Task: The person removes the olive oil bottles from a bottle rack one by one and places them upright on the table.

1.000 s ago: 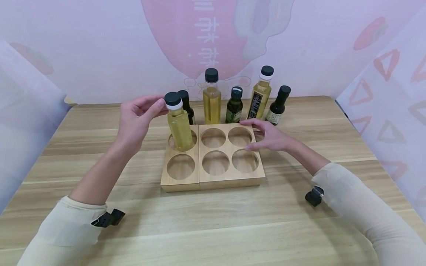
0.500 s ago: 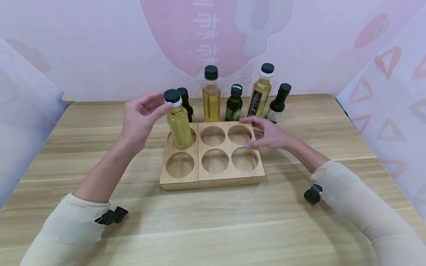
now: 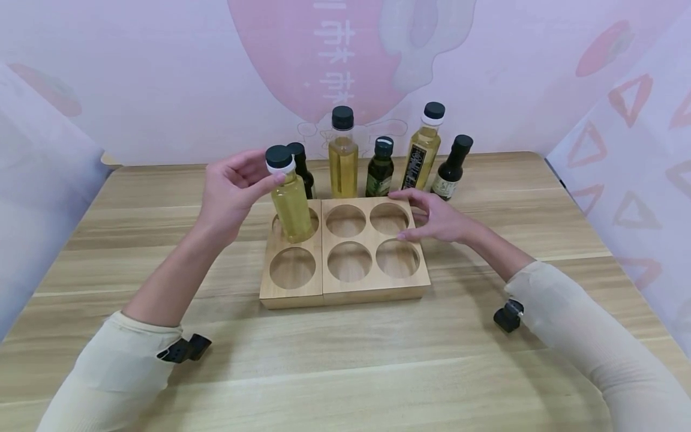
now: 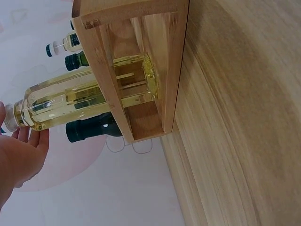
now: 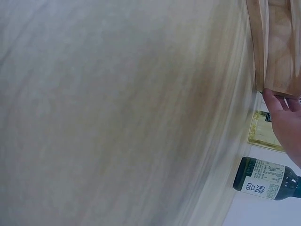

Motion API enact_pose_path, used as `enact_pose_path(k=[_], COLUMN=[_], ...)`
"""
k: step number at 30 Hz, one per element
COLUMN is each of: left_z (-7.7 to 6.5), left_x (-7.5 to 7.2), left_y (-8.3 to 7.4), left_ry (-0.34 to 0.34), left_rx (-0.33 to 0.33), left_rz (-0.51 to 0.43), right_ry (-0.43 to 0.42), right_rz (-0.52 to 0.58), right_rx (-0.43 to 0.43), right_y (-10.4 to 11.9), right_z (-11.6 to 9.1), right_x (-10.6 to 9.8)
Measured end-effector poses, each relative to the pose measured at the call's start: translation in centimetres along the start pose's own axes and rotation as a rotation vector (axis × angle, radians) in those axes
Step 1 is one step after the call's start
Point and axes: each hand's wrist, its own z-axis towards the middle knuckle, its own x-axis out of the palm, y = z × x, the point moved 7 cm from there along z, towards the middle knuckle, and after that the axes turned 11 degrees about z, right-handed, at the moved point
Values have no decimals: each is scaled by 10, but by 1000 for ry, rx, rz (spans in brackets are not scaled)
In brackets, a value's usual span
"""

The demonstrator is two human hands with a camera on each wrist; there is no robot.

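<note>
My left hand [image 3: 232,189] holds a tall bottle of yellow oil [image 3: 293,210] at its neck, thumb on the white collar below the black cap. This bottle stands in the back-left hole of a pale wooden bottle rack [image 3: 378,286], leaning slightly; in the left wrist view the oil bottle [image 4: 66,99] reaches down to the rack's lower board. At the rack's back-right corner is my right hand [image 3: 434,221], gripping the edge with thumb on the right side and fingers at the back. The right wrist view shows the right hand [image 5: 288,127] touching that corner.
Behind the rack stand a dark bottle [image 3: 305,174], a tall yellow bottle [image 3: 343,168], a small green bottle [image 3: 380,174], a yellow bottle with a black label [image 3: 421,159] and a dark bottle with a pale label [image 3: 450,171]. A printed backdrop [image 3: 189,78] borders the wooden table [image 3: 345,360].
My left hand has shifted slightly right, its thumb sliding onto the bottle's collar. The bottle keeps its place in the rack, and my right hand stays at the corner.
</note>
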Motion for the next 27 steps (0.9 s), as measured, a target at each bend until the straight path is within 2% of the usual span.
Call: enact_pose_path(k=[7, 13, 19, 27], left_z=[2, 5, 5, 5], left_x=[6, 10, 10, 10], left_y=[-2, -3, -3, -3], left_ry=[50, 62, 67, 53], left_rx=[9, 26, 43, 42], left_rz=[-30, -50, -74, -39], right_ry=[-6, -4, -2, 4], right_rz=[12, 24, 29, 32], right_rx=[-2, -6, -2, -9], right_y=[3, 3, 4, 4], right_z=[-1, -1, -1, -1], right_x=[1, 1, 2, 4])
